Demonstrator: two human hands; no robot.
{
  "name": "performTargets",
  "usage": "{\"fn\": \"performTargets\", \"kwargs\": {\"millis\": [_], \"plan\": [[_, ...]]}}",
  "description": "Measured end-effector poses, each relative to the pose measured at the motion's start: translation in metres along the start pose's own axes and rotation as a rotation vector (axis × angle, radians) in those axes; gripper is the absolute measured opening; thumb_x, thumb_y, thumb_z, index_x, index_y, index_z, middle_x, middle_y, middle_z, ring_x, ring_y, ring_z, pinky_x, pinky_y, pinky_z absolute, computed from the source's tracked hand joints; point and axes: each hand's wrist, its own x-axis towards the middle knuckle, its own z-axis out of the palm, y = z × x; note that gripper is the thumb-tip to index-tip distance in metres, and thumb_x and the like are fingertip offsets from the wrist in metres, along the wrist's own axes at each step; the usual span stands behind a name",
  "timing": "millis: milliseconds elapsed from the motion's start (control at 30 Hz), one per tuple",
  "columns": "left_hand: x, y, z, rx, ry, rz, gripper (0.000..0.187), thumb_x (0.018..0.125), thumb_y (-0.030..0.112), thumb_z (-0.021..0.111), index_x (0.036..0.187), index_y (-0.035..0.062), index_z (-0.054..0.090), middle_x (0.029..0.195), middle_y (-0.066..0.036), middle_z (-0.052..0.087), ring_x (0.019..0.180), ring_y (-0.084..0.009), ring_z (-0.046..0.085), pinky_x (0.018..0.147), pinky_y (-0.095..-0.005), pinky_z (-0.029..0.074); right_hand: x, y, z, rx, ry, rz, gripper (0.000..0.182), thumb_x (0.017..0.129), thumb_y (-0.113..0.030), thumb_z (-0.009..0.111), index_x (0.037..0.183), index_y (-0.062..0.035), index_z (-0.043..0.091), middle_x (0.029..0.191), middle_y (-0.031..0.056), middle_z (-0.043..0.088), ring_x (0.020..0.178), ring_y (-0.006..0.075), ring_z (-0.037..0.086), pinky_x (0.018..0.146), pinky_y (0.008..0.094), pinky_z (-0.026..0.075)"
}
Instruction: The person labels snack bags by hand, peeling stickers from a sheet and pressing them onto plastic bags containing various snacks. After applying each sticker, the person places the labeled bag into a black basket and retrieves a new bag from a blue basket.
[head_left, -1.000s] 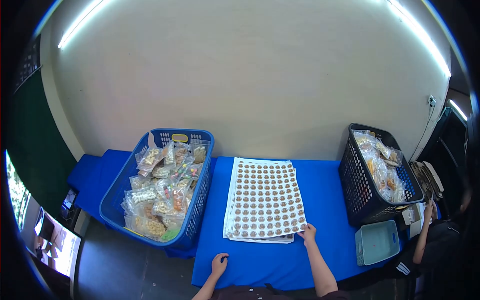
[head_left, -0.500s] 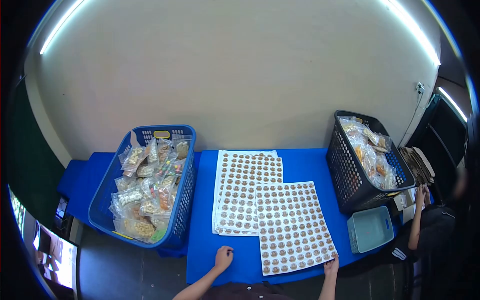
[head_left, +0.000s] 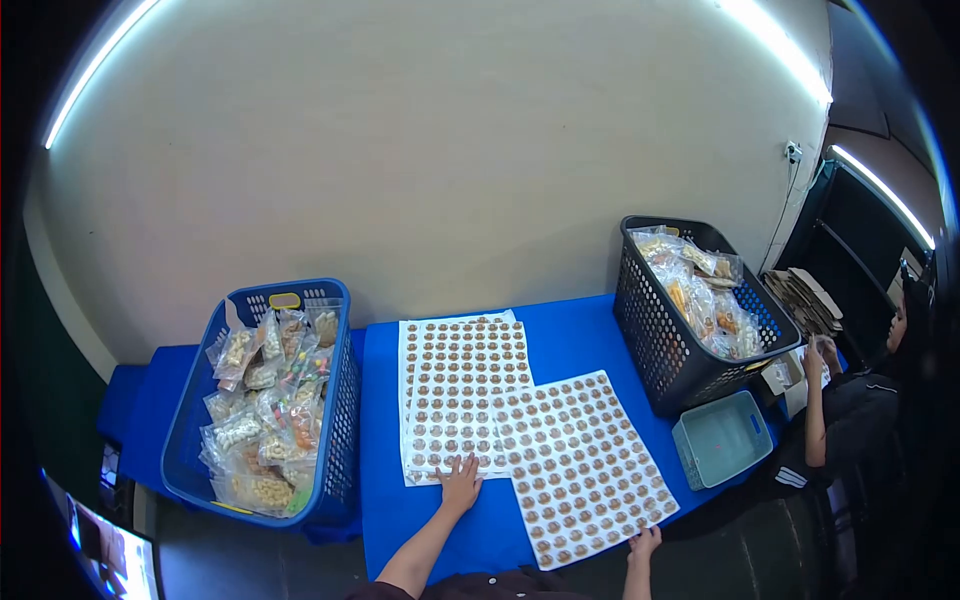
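Note:
My left hand (head_left: 461,484) lies with fingers spread on the lower edge of a stack of white sticker sheets (head_left: 465,375), printed with rows of round brown labels. A separate sticker sheet (head_left: 585,465) of the same kind lies slanted to the right, its left side overlapping the stack. At the near edge of that sheet, close to its lower right corner, my right hand (head_left: 645,543) has its fingers closed on the paper. Part of its grip is hidden under the sheet.
A blue basket (head_left: 345,440) at left and a black basket (head_left: 655,350) at right hold bagged snacks. A grey-green bin (head_left: 725,440) stands on the blue tablecloth (head_left: 575,335) at right. Beyond it, a co-worker (head_left: 840,420) handles something near brown packets (head_left: 805,300).
My left hand has gone from a curled pose above the cloth to lying spread on the stack. The loose sheet is turned more aslant, with my right hand still at its near edge. The view has shifted.

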Motion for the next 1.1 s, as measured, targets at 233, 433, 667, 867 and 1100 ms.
{"fn": "performTargets", "kwargs": {"millis": [233,433,667,867,1100], "plan": [[0.012,0.001,-0.003,-0.029,-0.093,-0.087,0.052,0.084,0.037,0.041,0.131,0.0169,0.029,0.139,0.003,0.019,0.127,-0.0248,0.020,0.088,-0.0690,0.018,0.004,0.004,-0.013,-0.062,-0.048,-0.002,0.035,0.079,-0.010,0.054,0.111,-0.0109,0.042,0.091,0.0079,0.054,0.070,0.0192,0.057,0.052,0.0298,0.046],[0.021,-0.008,-0.034,-0.256,-0.165,-0.097,0.052,0.082,0.036,0.048,0.127,0.0137,0.034,0.139,-0.010,0.017,0.125,-0.0318,0.023,0.094,-0.0601,0.023,0.061,0.044,-0.008,-0.529,0.153,-0.417,0.050,0.071,-0.010,0.064,0.112,-0.0040,0.037,0.102,0.0148,0.050,0.085,0.0312,0.055,0.067,0.0415,0.046],[-0.039,-0.037,-0.172,-1.112,-0.196,0.062,0.033,0.086,0.018,0.050,0.116,0.0046,0.047,0.116,-0.010,0.049,0.104,-0.0198,0.050,0.085,-0.0292,0.041,0.009,0.042,0.068,-1.416,0.418,-1.353,0.057,0.084,-0.025,0.046,0.132,-0.0054,0.024,0.136,0.0211,0.014,0.118,0.0419,0.023,0.093,0.0500,0.027],[-0.085,-0.062,-0.412,-1.060,0.363,0.277,0.017,0.086,0.014,0.048,0.096,0.0016,0.056,0.092,-0.006,0.058,0.090,-0.0126,0.054,0.081,-0.0268,0.042,-0.062,0.087,0.120,-1.479,-0.385,-1.233,0.047,0.083,-0.026,0.043,0.122,0.0008,0.040,0.134,0.0260,0.021,0.117,0.0414,0.027,0.091,0.0552,0.023],[-0.051,-0.205,-0.450,-0.823,0.690,-0.160,0.022,0.084,0.016,0.050,0.099,0.0009,0.053,0.087,-0.006,0.060,0.079,-0.0123,0.055,0.070,-0.0257,0.044,-0.100,0.058,0.130,-1.404,-0.460,-1.140,0.051,0.082,-0.028,0.042,0.129,-0.0106,0.032,0.134,0.0210,0.023,0.116,0.0399,0.026,0.093,0.0525,0.025]]}}
